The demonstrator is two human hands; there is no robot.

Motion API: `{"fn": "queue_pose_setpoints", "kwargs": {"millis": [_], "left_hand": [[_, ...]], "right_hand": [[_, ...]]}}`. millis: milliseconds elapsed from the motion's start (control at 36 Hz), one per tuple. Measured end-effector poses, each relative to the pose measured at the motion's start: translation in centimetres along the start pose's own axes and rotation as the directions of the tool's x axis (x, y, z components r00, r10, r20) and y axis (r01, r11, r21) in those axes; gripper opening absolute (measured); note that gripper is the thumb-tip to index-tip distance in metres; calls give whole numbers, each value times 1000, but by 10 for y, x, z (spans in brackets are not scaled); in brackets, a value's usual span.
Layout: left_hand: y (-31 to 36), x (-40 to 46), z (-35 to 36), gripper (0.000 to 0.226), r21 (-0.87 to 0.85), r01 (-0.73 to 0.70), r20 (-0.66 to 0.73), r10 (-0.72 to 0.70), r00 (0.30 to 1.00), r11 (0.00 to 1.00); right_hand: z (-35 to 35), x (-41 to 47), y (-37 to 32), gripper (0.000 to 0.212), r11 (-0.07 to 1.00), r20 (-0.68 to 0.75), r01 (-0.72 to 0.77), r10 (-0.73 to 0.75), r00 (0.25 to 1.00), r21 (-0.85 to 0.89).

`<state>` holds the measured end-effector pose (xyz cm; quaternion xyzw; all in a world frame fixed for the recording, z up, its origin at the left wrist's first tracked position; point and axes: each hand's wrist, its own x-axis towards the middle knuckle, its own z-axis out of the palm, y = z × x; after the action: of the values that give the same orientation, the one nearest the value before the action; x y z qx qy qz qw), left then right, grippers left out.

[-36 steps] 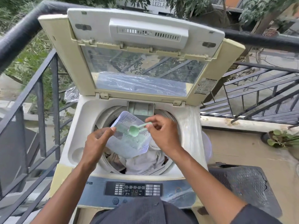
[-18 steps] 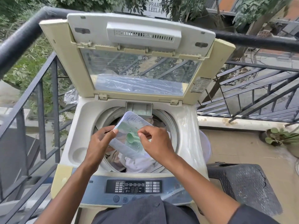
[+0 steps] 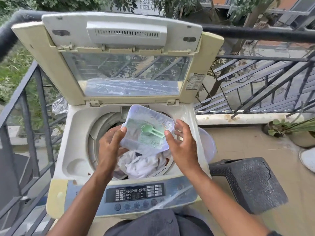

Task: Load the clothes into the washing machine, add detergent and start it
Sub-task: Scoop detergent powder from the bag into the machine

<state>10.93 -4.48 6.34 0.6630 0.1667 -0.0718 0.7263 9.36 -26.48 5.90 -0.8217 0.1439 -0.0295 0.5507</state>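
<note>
At frame centre, the left hand [image 3: 110, 147] grips the left edge of a clear plastic tub [image 3: 147, 128], tilted above the open drum of the washing machine [image 3: 76, 150]. A green scoop [image 3: 150, 130] lies inside on green detergent powder [image 3: 150, 142]. The right hand [image 3: 183, 147] is spread wide, thumb touching the tub's right edge. Pale clothes [image 3: 144, 163] fill the drum below.

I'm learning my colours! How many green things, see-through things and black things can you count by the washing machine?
Green: 1, the scoop
See-through: 1, the detergent tub in the left hand
Black: 1, the plastic stool
Total: 3
</note>
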Motion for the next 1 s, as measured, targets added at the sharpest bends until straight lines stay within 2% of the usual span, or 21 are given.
{"fn": "queue_pose_setpoints", "kwargs": {"millis": [111,250,389,472,583,667,694,778,833,1000], "left_hand": [[4,-4,27,54,-27,-19,14,20,1000,999],[6,-12,66,52,-22,-17,133,20,991,1000],[8,-22,105,46,61,-65,249,48,967,996],[10,-27,130,29,134,-124,288,81,954,983],[17,-39,171,28,216,-220,341,137,930,951],[25,-49,206,51,286,-258,403,129,906,923],[25,-50,217,51,312,-259,412,116,904,914],[16,-48,245,22,323,-281,442,119,889,904],[9,-46,264,19,327,-303,473,123,873,895],[-10,-51,334,39,340,-299,609,34,793,892]], "right_hand": [[-13,-5,9,39,989,22,-97,95,995,116],[-34,-10,15,66,988,-49,-58,65,997,143],[-72,-14,13,38,991,-165,-42,63,984,130],[-94,-14,20,55,992,-212,-63,86,974,113],[-126,-14,31,70,993,-276,-71,96,956,96],[-157,-11,40,68,994,-316,-81,102,943,77],[-167,-10,45,65,994,-333,-81,99,938,67],[-198,-8,60,63,993,-382,-108,119,916,51],[-219,-7,72,65,991,-405,-128,137,904,47],[-285,-9,111,55,978,-440,-175,208,874,115]]}}
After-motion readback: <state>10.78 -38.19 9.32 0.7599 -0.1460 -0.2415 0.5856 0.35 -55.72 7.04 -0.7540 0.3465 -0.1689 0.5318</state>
